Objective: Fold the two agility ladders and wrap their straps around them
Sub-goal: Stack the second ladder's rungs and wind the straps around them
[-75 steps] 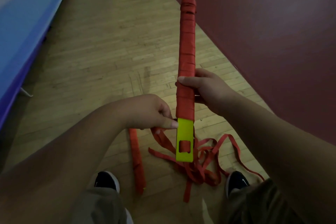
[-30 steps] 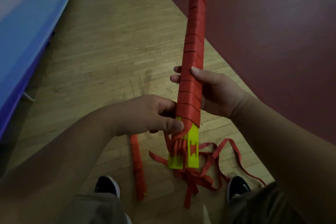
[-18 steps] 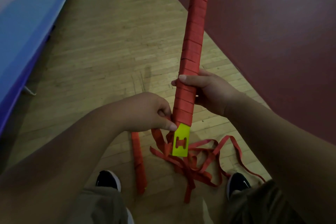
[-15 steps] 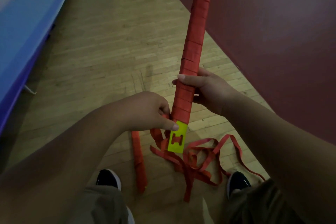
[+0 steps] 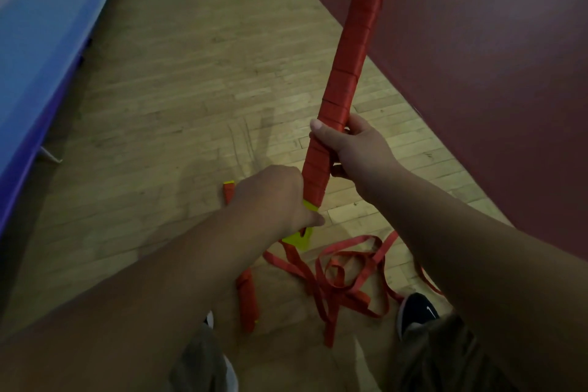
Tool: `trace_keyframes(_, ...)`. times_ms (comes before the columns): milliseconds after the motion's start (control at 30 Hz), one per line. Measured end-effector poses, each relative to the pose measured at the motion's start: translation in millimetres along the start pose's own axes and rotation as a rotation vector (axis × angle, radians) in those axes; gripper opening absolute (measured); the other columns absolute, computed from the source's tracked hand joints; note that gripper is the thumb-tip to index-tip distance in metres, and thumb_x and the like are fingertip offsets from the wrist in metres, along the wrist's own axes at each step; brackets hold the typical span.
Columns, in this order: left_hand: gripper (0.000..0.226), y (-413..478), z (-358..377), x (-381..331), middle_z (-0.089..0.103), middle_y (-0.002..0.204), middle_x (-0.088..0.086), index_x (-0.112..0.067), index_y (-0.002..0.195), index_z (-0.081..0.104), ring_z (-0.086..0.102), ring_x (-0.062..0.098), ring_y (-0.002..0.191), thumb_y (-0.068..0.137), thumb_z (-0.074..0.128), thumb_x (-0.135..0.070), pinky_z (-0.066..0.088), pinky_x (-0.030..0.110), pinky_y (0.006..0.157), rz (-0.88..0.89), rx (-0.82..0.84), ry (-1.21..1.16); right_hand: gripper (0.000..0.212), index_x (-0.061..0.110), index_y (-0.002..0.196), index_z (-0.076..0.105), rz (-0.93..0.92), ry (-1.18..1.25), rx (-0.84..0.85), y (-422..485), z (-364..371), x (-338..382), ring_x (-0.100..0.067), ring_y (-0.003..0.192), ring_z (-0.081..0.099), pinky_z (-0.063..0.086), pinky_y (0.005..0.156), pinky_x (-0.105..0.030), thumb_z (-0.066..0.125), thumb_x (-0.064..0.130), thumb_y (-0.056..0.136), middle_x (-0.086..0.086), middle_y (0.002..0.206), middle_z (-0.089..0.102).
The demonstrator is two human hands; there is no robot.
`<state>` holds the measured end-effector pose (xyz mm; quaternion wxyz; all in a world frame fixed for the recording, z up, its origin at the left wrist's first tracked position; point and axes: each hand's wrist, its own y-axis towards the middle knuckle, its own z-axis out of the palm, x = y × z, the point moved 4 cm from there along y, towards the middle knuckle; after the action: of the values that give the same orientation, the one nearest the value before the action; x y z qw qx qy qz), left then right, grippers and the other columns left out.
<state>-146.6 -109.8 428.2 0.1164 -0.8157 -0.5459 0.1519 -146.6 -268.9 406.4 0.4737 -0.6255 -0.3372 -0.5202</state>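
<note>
A folded agility ladder [image 5: 353, 67], yellow rungs wound in red strap, stands tilted in front of me with its top leaning right past the frame's upper edge. My right hand [image 5: 350, 146] grips it around the lower part. My left hand [image 5: 273, 200] covers the yellow bottom end [image 5: 300, 237] and pinches the strap there; its fingertips are hidden. The loose red strap [image 5: 340, 280] lies tangled on the floor below. A second wrapped ladder [image 5: 246, 296] lies on the floor, partly hidden by my left arm.
Wooden floor [image 5: 191, 89] runs ahead. A blue mat [image 5: 38, 35] borders it on the left and a dark red surface [image 5: 477, 57] on the right. My black shoes [image 5: 416, 312] stand close to the strap pile.
The ladder has tilted further right and its top has left the frame. My left hand has moved over the yellow end, covering most of it. My right hand keeps its grip.
</note>
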Motion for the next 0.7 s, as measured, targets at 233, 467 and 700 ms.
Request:
trace_keyframes(233, 0.036, 4.4, -0.1, 6.9, 0.081, 0.092, -0.006, -0.027, 0.100, 0.081, 0.077, 0.012, 0.087, 0.078, 0.093, -0.054, 0.065, 0.042, 0.088, 0.118, 0.161, -0.377, 0.050, 0.021, 0.124, 0.067, -0.015, 0.038, 0.029, 3.9, -11.5, 6.0, -0.026, 0.100, 0.080, 0.069, 0.089, -0.051, 0.093, 0.041, 0.086, -0.010, 0.117, 0.079)
trace_keyframes(467, 0.018, -3.4, -9.9, 22.3, 0.083, 0.108, 0.001, -0.019, 0.111, 0.081, 0.079, 0.020, 0.105, 0.094, 0.085, -0.023, 0.060, 0.035, 0.096, 0.306, 0.444, -0.674, 0.053, 0.007, 0.137, 0.066, 0.157, 0.302, 0.224, -3.3, -5.9, 14.0, -0.021, 0.093, 0.073, 0.062, 0.080, -0.037, 0.081, 0.036, 0.096, -0.009, 0.111, 0.074)
trace_keyframes(700, 0.032, -9.6, -13.6, 19.7, 0.083, 0.103, -0.008, -0.025, 0.110, 0.077, 0.078, 0.014, 0.100, 0.081, 0.084, -0.035, 0.058, 0.029, 0.091, 0.410, 0.552, -0.716, 0.052, 0.010, 0.147, 0.057, 0.169, 0.282, 0.466, -9.8, -5.9, 29.0, -0.016, 0.083, 0.074, 0.061, 0.064, -0.029, 0.068, 0.029, 0.100, -0.009, 0.111, 0.076)
